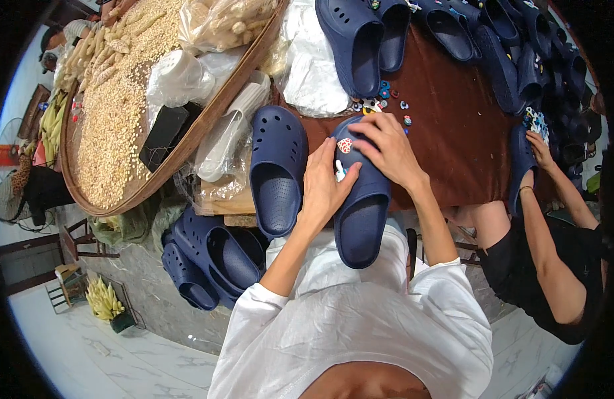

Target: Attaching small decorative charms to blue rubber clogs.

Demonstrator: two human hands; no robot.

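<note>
A navy-blue clog [363, 229] lies in front of me with its toe pointing away. My left hand [325, 183] is closed on its left side, the thumb lying across the upper. Bent fingers of my right hand [392, 151] grip the upper from the right, near the toe; their tips are partly hidden. Between the hands, a red-and-white charm [345, 145] and a white figure charm [340, 171] show on the upper. Just left of my left hand is another navy clog [278, 174], with bare holes. Small loose charms [385, 90] lie beyond the toe.
Navy clogs crowd the far side of the brown-covered table [453, 149]. A large tray of kernels [114, 143] and a clear-wrapped white clog [232, 126] are at left. More clogs [214, 256] sit lower left. At right, a co-worker's hands [538, 149] hold a navy clog.
</note>
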